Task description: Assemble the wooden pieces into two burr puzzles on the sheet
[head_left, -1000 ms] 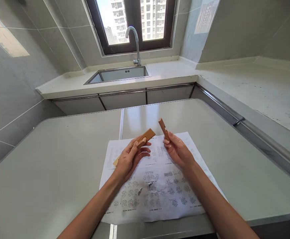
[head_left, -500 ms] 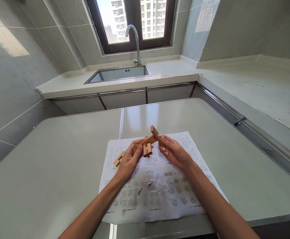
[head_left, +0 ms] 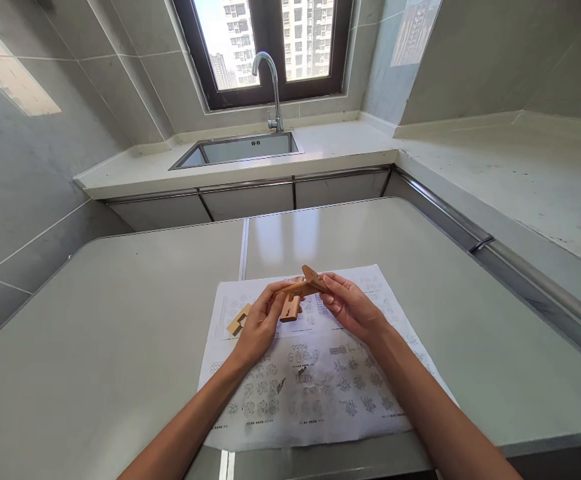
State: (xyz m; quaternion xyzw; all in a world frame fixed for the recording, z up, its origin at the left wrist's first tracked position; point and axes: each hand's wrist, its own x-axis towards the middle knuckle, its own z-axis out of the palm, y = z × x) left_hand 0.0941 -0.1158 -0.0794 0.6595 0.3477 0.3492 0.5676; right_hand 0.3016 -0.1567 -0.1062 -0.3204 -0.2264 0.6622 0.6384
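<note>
Several notched wooden puzzle pieces (head_left: 290, 308) are held over a printed sheet, crossing one another. My left hand (head_left: 262, 312) is closed around the left end of this cluster, its thumb on the near side. With thumb and fingers, my right hand (head_left: 348, 300) grips a flat wooden puzzle piece (head_left: 313, 277) that meets the cluster at its right end. Whether the pieces interlock there, I cannot tell. A paler notched wooden piece (head_left: 238, 321) lies on the sheet just left of my left hand. Fingers hide part of the cluster.
The creased instruction sheet (head_left: 315, 427) with small diagrams lies on a pale table (head_left: 120, 320). Beyond the table are a white counter (head_left: 330, 140), a sink (head_left: 240, 148) and a faucet (head_left: 274, 87). A metal rail (head_left: 440, 203) runs along the counter's right side.
The right-hand piece has tipped lower and more level. The cluster in my left hand has turned, its dark-marked block swinging down and slightly left. The pale piece has stayed put.
</note>
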